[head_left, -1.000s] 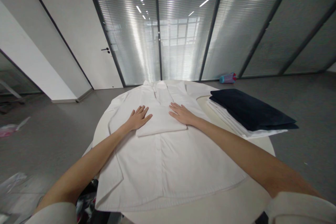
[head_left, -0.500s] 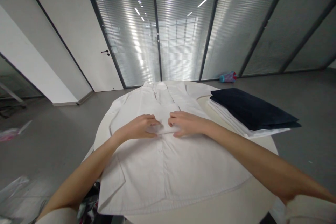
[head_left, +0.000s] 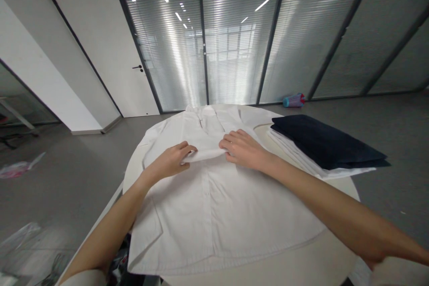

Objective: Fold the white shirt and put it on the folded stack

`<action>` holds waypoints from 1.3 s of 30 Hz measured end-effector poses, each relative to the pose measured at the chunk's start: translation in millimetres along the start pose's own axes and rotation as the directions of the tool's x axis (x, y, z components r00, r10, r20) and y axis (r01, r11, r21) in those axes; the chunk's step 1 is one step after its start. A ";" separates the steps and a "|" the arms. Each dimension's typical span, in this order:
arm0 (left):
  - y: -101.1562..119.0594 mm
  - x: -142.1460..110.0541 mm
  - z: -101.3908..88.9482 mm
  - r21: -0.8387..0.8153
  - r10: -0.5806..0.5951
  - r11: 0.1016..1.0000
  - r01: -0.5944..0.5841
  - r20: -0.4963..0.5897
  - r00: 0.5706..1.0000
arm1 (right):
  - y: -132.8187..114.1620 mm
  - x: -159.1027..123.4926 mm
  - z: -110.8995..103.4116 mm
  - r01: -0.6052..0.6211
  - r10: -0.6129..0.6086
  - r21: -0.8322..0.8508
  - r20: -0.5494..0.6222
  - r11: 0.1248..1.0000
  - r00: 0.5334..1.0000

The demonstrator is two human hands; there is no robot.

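A white button-front shirt (head_left: 181,219) lies spread over a round cream table (head_left: 288,259), its collar at the far side and its hem towards me. Across the shirt's middle, a raised band of white cloth stretches between my two hands. My left hand (head_left: 171,160) pinches the left end of this band, thumb below and fingers above. At the other end, my right hand (head_left: 244,149) has its fingers curled over the cloth, with the fingertips partly hidden. Whether the band is a sleeve end or part of the shirt front, I cannot tell.
A dark navy folded garment (head_left: 325,140) rests on folded white cloth (head_left: 301,156) at the table's right. A blue and pink cylindrical object (head_left: 293,100) is on the floor by the glass partition. Clear plastic (head_left: 22,237) lies on the floor at left.
My hands have moved apart, the left one leftward and the right one slightly right and away from me. The cloth between them is now stretched and lifted.
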State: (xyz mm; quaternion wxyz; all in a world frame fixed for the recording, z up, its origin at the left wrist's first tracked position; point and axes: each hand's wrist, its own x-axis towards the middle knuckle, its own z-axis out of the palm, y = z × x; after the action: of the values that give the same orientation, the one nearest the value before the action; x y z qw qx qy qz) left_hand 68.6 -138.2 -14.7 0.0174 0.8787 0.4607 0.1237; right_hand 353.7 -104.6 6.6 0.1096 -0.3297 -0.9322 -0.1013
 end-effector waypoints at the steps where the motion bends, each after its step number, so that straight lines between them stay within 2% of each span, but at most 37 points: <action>1: -3.7 1.7 0.5 -0.011 -0.041 0.999 0.041 -0.074 0.996 | -2.1 -0.6 -3.2 -0.103 0.104 0.024 -0.056 0.994 0.993; 2: -7.4 4.0 1.9 -0.029 -0.083 0.996 0.080 -0.159 0.984 | -5.3 -1.2 -4.9 -0.213 0.220 0.082 -0.091 0.974 0.971; 3: -10.7 6.6 4.1 -0.054 -0.123 0.992 0.114 -0.247 0.961 | -9.7 -1.4 -5.0 -0.308 0.326 0.187 -0.077 0.933 0.942; 4: -13.4 9.2 6.9 -0.080 -0.157 0.987 0.138 -0.333 0.930 | -14.8 -1.1 -3.5 -0.384 0.406 0.333 0.005 0.861 0.914; 5: -15.4 11.5 9.8 -0.101 -0.178 0.984 0.149 -0.411 0.894 | -20.3 -0.2 -0.5 -0.455 0.443 0.502 0.152 0.735 0.884; 6: -16.4 13.4 12.8 -0.109 -0.176 0.984 0.140 -0.480 0.859 | -25.9 1.5 3.4 -0.522 0.422 0.661 0.324 0.539 0.847; 7: -16.3 14.8 15.6 -0.100 -0.148 0.989 0.111 -0.542 0.827 | -31.3 3.8 7.8 -0.568 0.351 0.774 0.468 0.280 0.811; 8: -15.2 15.7 18.1 -0.071 -0.095 0.995 0.065 -0.595 0.798 | -36.1 6.6 11.9 -0.577 0.270 0.817 0.557 -0.008 0.785; 9: -13.0 16.0 20.4 -0.024 -0.024 1.000 0.011 -0.636 0.771 | -40.2 9.5 15.2 -0.536 0.226 0.798 0.596 -0.276 0.771; 10: -9.7 16.0 22.5 0.037 0.057 0.998 -0.043 -0.661 0.748 | -43.5 12.3 17.5 -0.447 0.233 0.753 0.602 -0.483 0.764; 11: -5.4 15.8 24.3 0.105 0.138 0.990 -0.091 -0.666 0.733 | -46.0 14.5 18.5 -0.332 0.277 0.715 0.591 -0.615 0.758; 12: 0.1 15.3 26.1 0.173 0.216 0.976 -0.135 -0.652 0.727 | -47.7 15.7 18.4 -0.227 0.335 0.692 0.576 -0.685 0.745; 13: 6.9 14.6 27.8 0.235 0.288 0.956 -0.178 -0.621 0.729 | -48.8 15.6 17.5 -0.154 0.390 0.683 0.571 -0.714 0.722; 15: 24.3 12.7 30.7 0.327 0.418 0.904 -0.277 -0.533 0.736 | -49.4 10.1 14.9 -0.086 0.480 0.701 0.567 -0.708 0.669; 18: 57.5 8.6 29.7 0.365 0.562 0.820 -0.440 -0.378 0.735 | -46.4 -13.2 12.7 -0.096 0.575 0.751 0.575 -0.654 0.582; 20: 76.0 7.4 22.8 0.280 0.602 0.797 -0.535 -0.302 0.739 | -40.8 -37.8 12.2 -0.139 0.594 0.759 0.597 -0.637 0.539; 21: 80.8 8.5 17.6 0.203 0.593 0.805 -0.557 -0.280 0.755 | -37.0 -52.1 11.6 -0.166 0.593 0.753 0.616 -0.637 0.519; 22: 81.2 11.4 11.7 0.117 0.552 0.832 -0.542 -0.273 0.788 | -32.8 -67.1 10.7 -0.192 0.587 0.744 0.634 -0.640 0.503; 24: 66.5 24.0 0.6 -0.030 0.345 0.930 -0.367 -0.278 0.896 | -24.3 -96.9 7.7 -0.239 0.572 0.724 0.668 -0.647 0.475; 25: 51.7 33.5 -3.4 -0.074 0.189 0.973 -0.217 -0.276 0.942 | -21.0 -110.6 5.8 -0.262 0.564 0.712 0.685 -0.651 0.461; 26: 32.9 44.7 -5.6 -0.096 0.016 0.994 -0.043 -0.262 0.965 | -18.7 -122.8 3.8 -0.285 0.554 0.700 0.701 -0.655 0.449; 28: -10.8 69.5 -4.2 -0.082 -0.239 0.970 0.228 -0.157 0.958 | -17.9 -141.1 0.6 -0.336 0.538 0.678 0.728 -0.654 0.425; 30: -52.4 92.4 3.3 -0.090 -0.444 0.891 0.445 0.035 0.895 | -21.4 -151.1 -0.3 -0.362 0.548 0.681 0.730 -0.636 0.409; 32: -83.7 109.3 12.6 -0.109 -0.499 0.851 0.514 0.142 0.855 | -26.2 -154.2 1.2 -0.361 0.570 0.704 0.708 -0.611 0.417; 34: -103.2 119.2 20.1 -0.141 -0.500 0.837 0.528 0.193 0.844 | -29.8 -153.5 3.9 -0.352 0.584 0.721 0.691 -0.597 0.425; 39: -122.2 127.8 25.4 -0.239 -0.459 0.824 0.514 0.250 0.852 | -30.4 -150.6 9.8 -0.373 0.613 0.750 0.661 -0.546 0.432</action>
State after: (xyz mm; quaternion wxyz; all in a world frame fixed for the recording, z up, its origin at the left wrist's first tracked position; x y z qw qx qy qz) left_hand 45.7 38.2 -31.3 0.2221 0.7261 0.6426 0.1021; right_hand 447.2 -214.5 -47.2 0.4164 -0.5587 -0.3255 0.6391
